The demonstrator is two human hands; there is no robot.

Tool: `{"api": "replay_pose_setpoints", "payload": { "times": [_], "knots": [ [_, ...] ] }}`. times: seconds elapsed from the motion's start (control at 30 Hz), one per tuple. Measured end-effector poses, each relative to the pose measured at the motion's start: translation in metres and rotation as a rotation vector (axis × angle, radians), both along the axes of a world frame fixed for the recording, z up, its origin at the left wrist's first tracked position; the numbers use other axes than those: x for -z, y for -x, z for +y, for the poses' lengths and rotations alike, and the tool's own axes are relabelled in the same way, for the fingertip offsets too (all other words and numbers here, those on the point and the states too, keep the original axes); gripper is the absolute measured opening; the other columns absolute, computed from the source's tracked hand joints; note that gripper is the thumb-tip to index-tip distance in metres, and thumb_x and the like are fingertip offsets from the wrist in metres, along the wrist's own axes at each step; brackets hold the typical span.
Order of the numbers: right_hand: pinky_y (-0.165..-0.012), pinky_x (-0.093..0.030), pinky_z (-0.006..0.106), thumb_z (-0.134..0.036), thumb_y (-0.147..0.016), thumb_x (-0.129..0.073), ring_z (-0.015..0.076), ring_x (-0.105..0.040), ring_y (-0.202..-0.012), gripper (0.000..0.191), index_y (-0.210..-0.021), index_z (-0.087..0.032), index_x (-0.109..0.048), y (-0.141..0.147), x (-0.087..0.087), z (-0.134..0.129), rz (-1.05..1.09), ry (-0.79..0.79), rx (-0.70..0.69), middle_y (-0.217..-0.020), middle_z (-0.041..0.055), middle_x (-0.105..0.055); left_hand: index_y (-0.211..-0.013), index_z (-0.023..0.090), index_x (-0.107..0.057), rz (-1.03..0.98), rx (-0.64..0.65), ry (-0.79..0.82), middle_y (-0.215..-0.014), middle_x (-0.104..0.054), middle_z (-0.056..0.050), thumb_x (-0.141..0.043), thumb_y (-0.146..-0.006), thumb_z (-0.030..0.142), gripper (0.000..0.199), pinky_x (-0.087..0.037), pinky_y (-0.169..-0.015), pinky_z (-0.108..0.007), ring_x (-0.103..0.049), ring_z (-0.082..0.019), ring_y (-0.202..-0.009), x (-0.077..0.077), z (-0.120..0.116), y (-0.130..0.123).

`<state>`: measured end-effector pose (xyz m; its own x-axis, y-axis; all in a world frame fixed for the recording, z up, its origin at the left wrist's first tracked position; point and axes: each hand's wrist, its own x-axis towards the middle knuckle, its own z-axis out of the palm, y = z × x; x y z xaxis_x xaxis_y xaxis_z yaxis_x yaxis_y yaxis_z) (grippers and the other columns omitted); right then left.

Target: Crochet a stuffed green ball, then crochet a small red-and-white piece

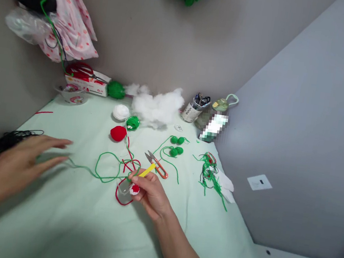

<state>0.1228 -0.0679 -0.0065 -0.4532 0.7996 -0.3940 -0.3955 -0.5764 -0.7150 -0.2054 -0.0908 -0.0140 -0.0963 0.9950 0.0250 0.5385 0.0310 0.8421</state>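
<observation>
My right hand (pixel 152 192) grips a crochet hook with a flat yellow handle (pixel 147 170). A small red-and-white crocheted piece (pixel 134 189) is also held at its fingers. My left hand (pixel 39 151), slightly blurred, hovers over the left of the table with thumb and forefinger apart. A green yarn strand (pixel 85 169) runs from beside its thumb across to the right hand; whether any finger pinches it is hard to see. Red yarn (pixel 123 203) loops on the cloth beneath the right hand. Orange-handled thread snips (pixel 160 169) lie just beyond that hand.
Yarn balls in red (pixel 118 133), white (pixel 120 112) and green (pixel 132 123) sit near white stuffing (pixel 157 105). Green crocheted balls (pixel 176 146) and yarn scraps (pixel 213 175) lie to the right. Dark cord (pixel 5 146) is at left. A pen cup (pixel 192 111) and plastic tub (pixel 73 94) stand behind.
</observation>
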Motion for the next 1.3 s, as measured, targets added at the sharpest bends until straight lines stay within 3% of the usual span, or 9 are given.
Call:
{"api": "replay_pose_setpoints", "payload": {
  "times": [0.13,0.23,0.37,0.47,0.57,0.73,1.0,1.07,1.3],
  "knots": [
    [-0.039,-0.035,0.017,-0.033,-0.064,-0.09,0.005,-0.045,-0.043,0.029,-0.078,-0.012,-0.075,0.006,0.003,-0.005,-0.012,0.012,-0.118,-0.053,-0.0043,-0.057,-0.122,0.033,-0.072,-0.081,0.291,0.118,-0.122,-0.073,-0.004,-0.068,-0.087,0.052,0.041,-0.054,-0.096,-0.034,-0.067,-0.028,-0.11,-0.025,-0.012,-0.1],
    [-0.038,-0.032,0.017,-0.034,-0.063,-0.091,0.0046,-0.043,-0.042,0.031,-0.077,-0.012,-0.074,0.003,0.003,-0.002,0.017,-0.001,-0.1,-0.053,-0.0046,-0.057,-0.112,0.028,-0.074,-0.203,0.449,0.274,-0.098,-0.076,-0.003,-0.063,-0.092,0.048,0.03,-0.054,-0.085,-0.031,-0.069,-0.024,-0.093,-0.026,-0.01,-0.127],
    [-0.037,-0.029,0.016,-0.034,-0.064,-0.09,0.0024,-0.037,-0.041,0.031,-0.078,-0.012,-0.073,-0.004,0.002,0.005,0.027,-0.023,0.007,-0.052,-0.007,-0.053,-0.089,0.023,-0.073,-0.226,0.402,0.279,-0.086,-0.07,-0.002,-0.062,-0.092,0.051,0.03,-0.049,-0.077,-0.029,-0.063,-0.021,-0.083,-0.021,-0.003,-0.118],
    [-0.038,-0.03,0.015,-0.033,-0.066,-0.09,0.002,-0.038,-0.041,0.029,-0.079,-0.012,-0.073,-0.005,0.002,0.005,0.023,-0.028,-0.019,-0.053,-0.007,-0.053,-0.109,0.024,-0.072,-0.258,0.345,0.227,-0.09,-0.068,-0.002,-0.069,-0.088,0.047,0.031,-0.048,-0.078,-0.03,-0.061,-0.021,-0.084,-0.021,-0.001,-0.117],
    [-0.038,-0.033,0.017,-0.033,-0.066,-0.089,0.0038,-0.043,-0.04,0.029,-0.08,-0.012,-0.074,-0.001,0.001,0.002,-0.007,-0.017,-0.086,-0.052,-0.0057,-0.056,-0.119,0.024,-0.066,-0.306,0.416,0.277,-0.087,-0.068,-0.001,-0.068,-0.088,0.041,0.035,-0.047,-0.074,-0.03,-0.061,-0.02,-0.079,-0.02,-0.001,-0.129],
    [-0.037,-0.031,0.015,-0.033,-0.063,-0.09,0.0032,-0.04,-0.04,0.029,-0.077,-0.012,-0.075,-0.002,-0.001,0.005,-0.013,-0.018,0.012,-0.05,-0.0062,-0.054,-0.087,0.021,-0.066,-0.312,0.475,0.33,-0.079,-0.064,0.0,-0.061,-0.092,0.045,0.025,-0.043,-0.069,-0.027,-0.057,-0.018,-0.074,-0.017,0.0,-0.139],
    [-0.037,-0.032,0.013,-0.027,-0.063,-0.09,0.0028,-0.037,-0.045,0.026,-0.078,-0.013,-0.075,-0.01,0.0,0.013,-0.004,-0.017,0.102,-0.055,-0.0059,-0.052,-0.08,0.022,-0.065,-0.265,0.446,0.155,-0.093,-0.065,-0.003,-0.061,-0.093,0.042,0.024,-0.047,-0.082,-0.029,-0.061,-0.02,-0.089,-0.018,0.01,-0.116],
    [-0.037,-0.032,0.013,-0.026,-0.063,-0.089,0.0029,-0.037,-0.045,0.025,-0.078,-0.013,-0.075,-0.011,0.0,0.014,-0.002,-0.02,0.126,-0.054,-0.006,-0.052,-0.084,0.022,-0.067,-0.308,0.47,0.213,-0.097,-0.068,-0.004,-0.061,-0.093,0.044,0.025,-0.048,-0.084,-0.03,-0.062,-0.022,-0.095,-0.019,0.011,-0.111],
    [-0.036,-0.03,0.013,-0.024,-0.062,-0.09,0.0028,-0.036,-0.047,0.025,-0.077,-0.012,-0.075,-0.015,-0.002,0.016,0.011,-0.001,0.169,-0.057,-0.0055,-0.051,-0.094,0.021,-0.072,-0.573,0.386,0.401,-0.082,-0.07,-0.002,-0.07,-0.088,0.045,0.025,-0.053,-0.071,-0.029,-0.064,-0.017,-0.076,-0.017,0.006,-0.112]
  ]
}}
